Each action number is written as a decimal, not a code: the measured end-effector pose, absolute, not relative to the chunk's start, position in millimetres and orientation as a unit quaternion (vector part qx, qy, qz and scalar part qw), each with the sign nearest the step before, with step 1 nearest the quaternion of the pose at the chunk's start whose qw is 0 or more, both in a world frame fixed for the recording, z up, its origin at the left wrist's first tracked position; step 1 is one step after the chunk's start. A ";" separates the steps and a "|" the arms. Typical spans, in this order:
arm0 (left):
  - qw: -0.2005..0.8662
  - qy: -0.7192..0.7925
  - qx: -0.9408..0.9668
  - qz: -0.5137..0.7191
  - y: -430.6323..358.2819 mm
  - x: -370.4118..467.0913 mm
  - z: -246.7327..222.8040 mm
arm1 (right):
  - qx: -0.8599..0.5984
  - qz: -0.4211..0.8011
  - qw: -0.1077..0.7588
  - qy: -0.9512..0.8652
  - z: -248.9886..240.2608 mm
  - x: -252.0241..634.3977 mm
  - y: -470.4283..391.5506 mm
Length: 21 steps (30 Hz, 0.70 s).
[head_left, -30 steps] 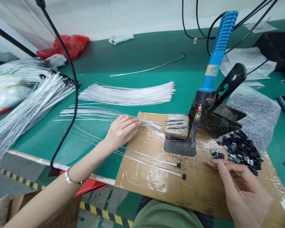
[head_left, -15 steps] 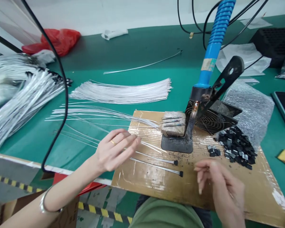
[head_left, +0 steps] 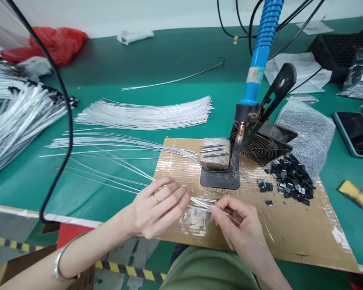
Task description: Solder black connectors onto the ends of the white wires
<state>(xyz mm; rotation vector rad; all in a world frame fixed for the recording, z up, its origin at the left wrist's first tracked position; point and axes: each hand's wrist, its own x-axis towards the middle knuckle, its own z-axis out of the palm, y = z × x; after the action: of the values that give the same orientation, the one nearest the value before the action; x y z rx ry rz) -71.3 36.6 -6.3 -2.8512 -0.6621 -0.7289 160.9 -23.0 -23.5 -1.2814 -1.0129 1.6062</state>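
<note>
My left hand (head_left: 163,205) is closed over a few thin white wires (head_left: 130,167), which run in from the left and come out past its fingertips. The wires' front ends (head_left: 201,203) meet my right hand (head_left: 242,225), whose thumb and forefinger pinch them. A thin silvery strand (head_left: 245,228) passes across the right palm. Fingers hide most of the wire tips. Beneath both hands lies a cardboard sheet (head_left: 196,237). Just behind them is a soldering iron (head_left: 257,76) in its stand, near a worn block (head_left: 214,159) with several metal pins on it.
More white wires (head_left: 145,114) lie in a bundle on the green mat. Small black connector housings (head_left: 292,177) are heaped at right, beside bubble wrap (head_left: 308,133). A phone (head_left: 355,133) and a yellow sponge (head_left: 357,196) sit further right. A black cable (head_left: 68,121) hangs at left.
My right hand has moved left from over the cardboard and now pinches the wire ends. My left hand sits slightly further right. One black housing now lies apart from the heap.
</note>
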 end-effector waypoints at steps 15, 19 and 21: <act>-0.468 -0.448 -0.746 -0.156 28.2 -30.0 18.4 | -0.523 0.530 0.393 -0.540 -22.6 175.1 -24.5; -0.460 -0.448 -0.752 -0.149 29.9 -32.5 20.9 | -0.526 0.533 0.404 -0.525 -26.5 175.1 -23.4; -0.462 -0.451 -0.751 -0.141 30.4 -34.0 22.2 | -0.525 0.535 0.408 -0.521 -27.9 174.7 -23.0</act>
<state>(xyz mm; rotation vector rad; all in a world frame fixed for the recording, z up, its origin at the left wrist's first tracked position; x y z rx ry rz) -34.0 30.4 22.2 -3.4720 -2.0838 -0.6525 174.7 -23.0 -27.9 -1.3217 -1.3133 1.3487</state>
